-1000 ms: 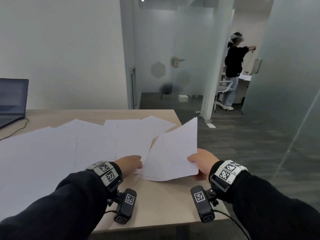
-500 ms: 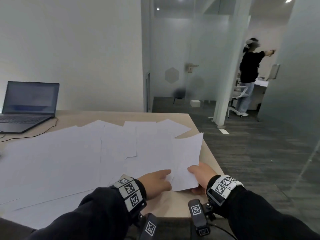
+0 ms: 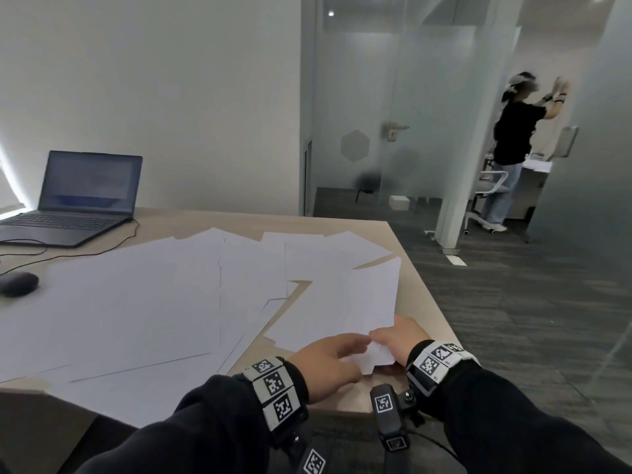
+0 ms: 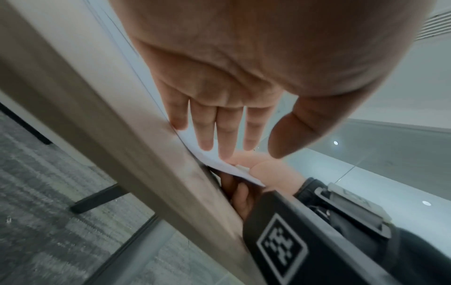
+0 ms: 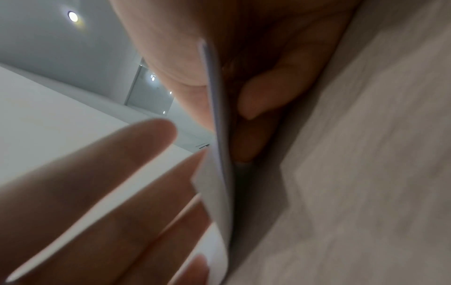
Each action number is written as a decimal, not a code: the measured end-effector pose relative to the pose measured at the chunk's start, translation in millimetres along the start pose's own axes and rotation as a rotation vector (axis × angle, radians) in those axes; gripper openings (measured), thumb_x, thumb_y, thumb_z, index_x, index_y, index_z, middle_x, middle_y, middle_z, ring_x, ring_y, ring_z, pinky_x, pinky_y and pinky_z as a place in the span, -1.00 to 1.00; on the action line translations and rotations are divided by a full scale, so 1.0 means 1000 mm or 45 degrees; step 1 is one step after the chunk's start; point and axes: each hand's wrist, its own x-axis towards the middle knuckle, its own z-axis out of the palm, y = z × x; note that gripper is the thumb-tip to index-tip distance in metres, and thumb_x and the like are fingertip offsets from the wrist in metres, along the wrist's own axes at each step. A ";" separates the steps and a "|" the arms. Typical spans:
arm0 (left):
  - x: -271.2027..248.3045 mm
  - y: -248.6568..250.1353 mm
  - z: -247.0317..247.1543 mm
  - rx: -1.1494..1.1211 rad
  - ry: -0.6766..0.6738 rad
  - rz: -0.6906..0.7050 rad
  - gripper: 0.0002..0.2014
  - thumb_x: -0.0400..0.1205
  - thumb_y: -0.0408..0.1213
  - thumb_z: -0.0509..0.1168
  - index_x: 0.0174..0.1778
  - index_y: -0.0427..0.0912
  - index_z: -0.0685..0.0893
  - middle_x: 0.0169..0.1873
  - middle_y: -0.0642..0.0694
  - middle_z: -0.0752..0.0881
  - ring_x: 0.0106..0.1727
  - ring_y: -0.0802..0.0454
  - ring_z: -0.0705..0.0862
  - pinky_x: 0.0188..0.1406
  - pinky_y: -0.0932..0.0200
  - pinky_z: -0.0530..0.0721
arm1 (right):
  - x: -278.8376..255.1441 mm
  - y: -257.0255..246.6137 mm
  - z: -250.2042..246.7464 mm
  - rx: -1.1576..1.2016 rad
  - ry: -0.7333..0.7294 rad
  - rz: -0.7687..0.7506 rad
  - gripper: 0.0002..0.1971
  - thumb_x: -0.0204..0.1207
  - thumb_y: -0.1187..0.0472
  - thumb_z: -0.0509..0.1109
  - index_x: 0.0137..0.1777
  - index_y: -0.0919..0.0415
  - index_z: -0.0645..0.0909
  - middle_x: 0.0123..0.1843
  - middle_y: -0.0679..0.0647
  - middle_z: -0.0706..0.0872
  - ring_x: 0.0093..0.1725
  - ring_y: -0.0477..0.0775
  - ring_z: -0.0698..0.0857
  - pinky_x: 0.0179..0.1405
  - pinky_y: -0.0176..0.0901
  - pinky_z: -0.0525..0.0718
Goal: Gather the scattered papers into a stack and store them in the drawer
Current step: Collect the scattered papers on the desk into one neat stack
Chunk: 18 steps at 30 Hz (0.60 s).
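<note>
Two hands at one sheet (image 3: 342, 302) — right hand (image 3: 402, 340) grip pinching, left hand (image 4: 219, 108) flat, fingers straight only wrist-view.

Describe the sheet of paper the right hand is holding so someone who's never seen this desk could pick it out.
Start at the desk and go to its near right corner. There the right hand pinches the held sheet by its bottom corner. Unlike the scattered papers lying loose to its left, it alone is gripped.

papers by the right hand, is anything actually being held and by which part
Yes. The right hand pinches a few papers at their near corner, thumb on top, fingers underneath. The left hand only rests flat on them, holding nothing.
</note>
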 end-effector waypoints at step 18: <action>-0.120 -0.120 -0.095 0.895 0.276 -0.604 0.15 0.05 0.63 0.25 0.61 0.41 0.04 0.71 0.21 0.00 0.73 0.01 -0.03 0.58 -0.41 0.07 | 0.013 0.010 -0.001 -0.003 0.191 0.053 -0.80 0.48 0.19 0.31 -0.18 0.34 0.65 -0.11 0.36 0.79 0.01 0.44 0.76 0.09 0.22 0.68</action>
